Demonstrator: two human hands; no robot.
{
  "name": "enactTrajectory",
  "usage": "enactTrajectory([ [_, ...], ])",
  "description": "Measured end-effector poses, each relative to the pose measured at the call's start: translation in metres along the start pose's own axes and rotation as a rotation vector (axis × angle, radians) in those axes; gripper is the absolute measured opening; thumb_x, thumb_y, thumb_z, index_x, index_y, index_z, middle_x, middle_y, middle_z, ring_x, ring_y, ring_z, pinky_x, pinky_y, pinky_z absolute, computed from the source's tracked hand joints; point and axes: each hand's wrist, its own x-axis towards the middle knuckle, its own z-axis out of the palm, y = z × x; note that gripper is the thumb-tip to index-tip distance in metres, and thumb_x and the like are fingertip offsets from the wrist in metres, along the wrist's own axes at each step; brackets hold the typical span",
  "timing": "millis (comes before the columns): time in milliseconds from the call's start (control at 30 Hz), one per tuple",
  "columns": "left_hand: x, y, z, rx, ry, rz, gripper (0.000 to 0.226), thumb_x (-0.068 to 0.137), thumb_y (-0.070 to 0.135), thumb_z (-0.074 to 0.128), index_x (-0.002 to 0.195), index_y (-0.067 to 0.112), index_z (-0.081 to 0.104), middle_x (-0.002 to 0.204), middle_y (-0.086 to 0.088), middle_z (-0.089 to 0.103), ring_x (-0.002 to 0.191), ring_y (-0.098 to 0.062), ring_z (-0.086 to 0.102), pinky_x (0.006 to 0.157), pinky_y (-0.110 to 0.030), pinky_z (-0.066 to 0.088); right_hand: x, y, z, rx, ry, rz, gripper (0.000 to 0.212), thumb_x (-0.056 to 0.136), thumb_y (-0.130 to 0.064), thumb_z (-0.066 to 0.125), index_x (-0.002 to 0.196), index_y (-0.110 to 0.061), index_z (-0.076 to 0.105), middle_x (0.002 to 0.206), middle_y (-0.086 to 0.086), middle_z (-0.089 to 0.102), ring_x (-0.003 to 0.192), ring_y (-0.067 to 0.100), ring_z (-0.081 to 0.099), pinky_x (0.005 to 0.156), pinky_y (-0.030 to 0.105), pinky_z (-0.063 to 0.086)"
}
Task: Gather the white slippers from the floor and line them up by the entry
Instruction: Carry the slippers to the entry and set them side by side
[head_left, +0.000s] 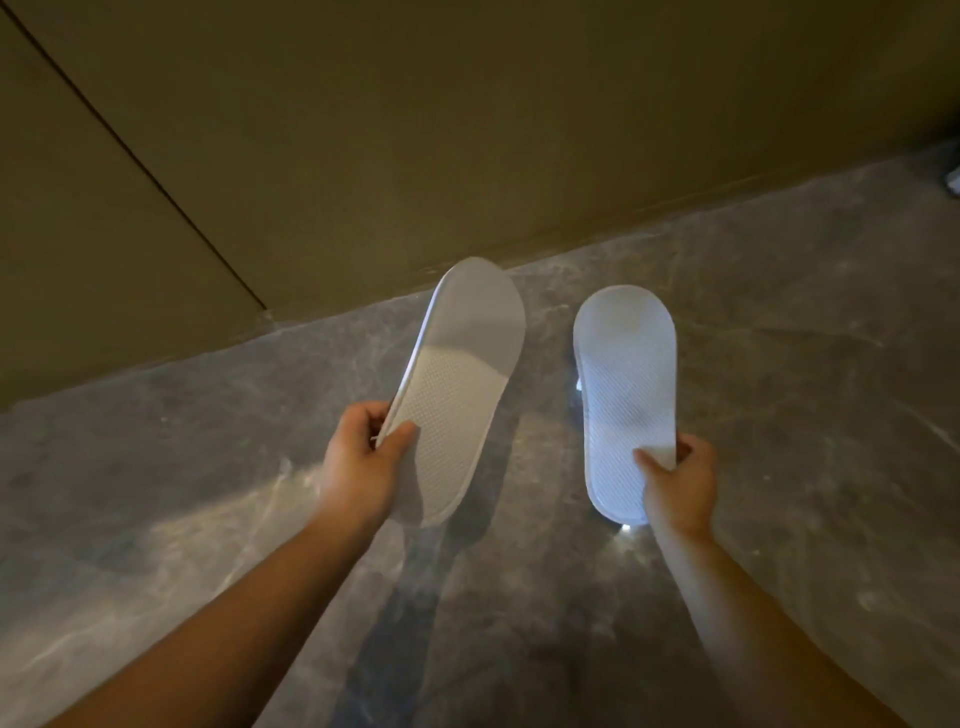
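Note:
Two white slippers are held above the grey marble floor (779, 364), toes pointing toward the wall. My left hand (363, 462) grips the left slipper (457, 395) by its left edge near the heel; this slipper is tilted, with its textured footbed and smooth toe cover facing me. My right hand (675, 488) pinches the right slipper (623, 384) at its heel end. That slipper shows only a flat textured face, which looks like the sole. Whether either slipper touches the floor I cannot tell.
An olive-brown wall (467, 130) runs along the far side of the floor, with a dark vertical seam (140, 156) at left. A small pale object (953, 182) shows at the right edge near the wall.

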Motion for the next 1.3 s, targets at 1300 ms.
enactTrajectory([
  [1300,0.001,-0.091,-0.101,0.403,-0.331,0.001,0.063,0.076,0.024,0.067,0.131,0.019,0.037,0.131,0.0,0.049,0.115,-0.014,0.049,0.094,-0.024,0.038,-0.13,-0.052,0.118,0.07,-0.476,0.037,0.042,0.083,-0.008,0.055,0.123,-0.013,0.043,0.117,0.015,0.059,0.098,0.027,0.059,0.087,0.045,0.05],
])
